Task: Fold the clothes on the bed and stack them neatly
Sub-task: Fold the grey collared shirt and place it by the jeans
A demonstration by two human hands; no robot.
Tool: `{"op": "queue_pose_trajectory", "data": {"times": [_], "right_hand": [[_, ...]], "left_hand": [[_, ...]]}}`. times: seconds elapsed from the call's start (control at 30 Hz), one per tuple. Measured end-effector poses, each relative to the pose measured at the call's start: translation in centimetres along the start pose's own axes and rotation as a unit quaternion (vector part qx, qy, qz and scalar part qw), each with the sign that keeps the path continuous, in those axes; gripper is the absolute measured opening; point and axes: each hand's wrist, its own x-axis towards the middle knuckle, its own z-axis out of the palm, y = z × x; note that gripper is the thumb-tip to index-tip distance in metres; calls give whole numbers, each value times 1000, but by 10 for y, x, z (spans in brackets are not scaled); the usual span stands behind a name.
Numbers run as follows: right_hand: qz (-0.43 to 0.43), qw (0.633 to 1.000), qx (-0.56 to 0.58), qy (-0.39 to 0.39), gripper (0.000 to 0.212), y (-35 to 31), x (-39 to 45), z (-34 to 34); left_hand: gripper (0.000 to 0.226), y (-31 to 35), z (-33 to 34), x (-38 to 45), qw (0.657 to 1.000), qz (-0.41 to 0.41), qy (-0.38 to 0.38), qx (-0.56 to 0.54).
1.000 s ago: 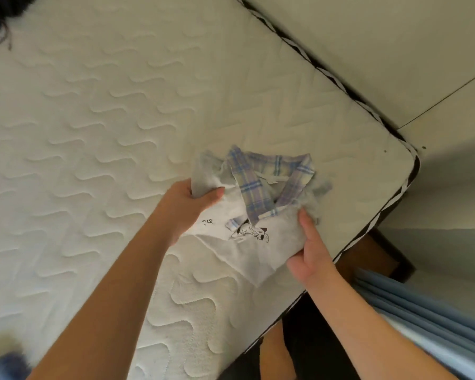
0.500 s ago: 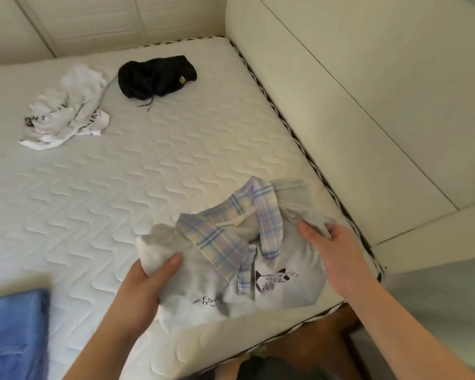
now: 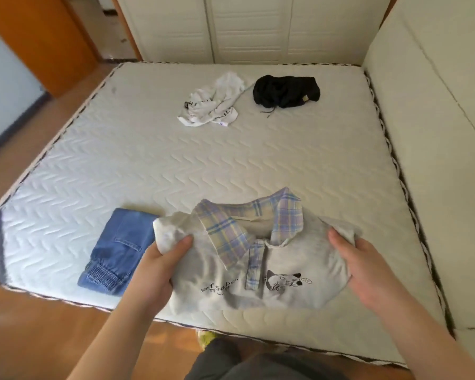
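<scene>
Nearest the camera, at the foot edge of the mattress (image 3: 176,165), we hold the folded grey shirt (image 3: 294,259) by its two sides: our left hand (image 3: 154,272) pinches the left fold, thumb on top and fingers hidden beneath the cloth, while our right hand (image 3: 368,272) grips the right fold in the same manner, thumb lying across the fabric. We judge that this two-sided hold keeps the folds from springing open while the bundle is carried, and that the plaid collar (image 3: 247,229) and the cat print (image 3: 283,279) face upward so the finished front shows. Just beside our left hand, touching the shirt's left edge in this view, lie the folded blue jeans (image 3: 118,253) flat on the mattress; we take them to be the base of the stack, so the shirt probably goes onto them next. Farther up the bed, well apart from us, a crumpled white garment (image 3: 214,105) and a crumpled black garment (image 3: 285,90) lie near each other, both not yet folded. Beneath everything, the mattress is bare, white and quilted in a wavy pattern. Beyond it stand pale panelled wardrobe doors (image 3: 247,28), with a padded cream headboard (image 3: 433,133) along the right and an orange wooden door (image 3: 39,37) with wood flooring at the left.
</scene>
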Motion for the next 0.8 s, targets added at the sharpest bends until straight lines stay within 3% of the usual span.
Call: {"op": "queue_pose_trajectory", "data": {"times": [0.1, 0.23, 0.43, 0.6, 0.8], "right_hand": [[24, 997, 29, -65, 28, -4, 5, 29], [16, 989, -22, -144, 34, -6, 7, 75], [24, 973, -63, -223, 28, 8, 0, 154], [32, 968, -72, -240, 31, 24, -15, 225], [19, 957, -105, -271, 22, 37, -31, 302]], "left_hand": [[31, -2, -32, -26, 998, -5, 55, -26], [30, -8, -77, -58, 989, 12, 110, -94], [40, -19, -147, -102, 982, 46, 142, -115], [38, -21, -215, -129, 979, 41, 184, -81], [23, -8, -291, -160, 969, 43, 239, 36]]}}
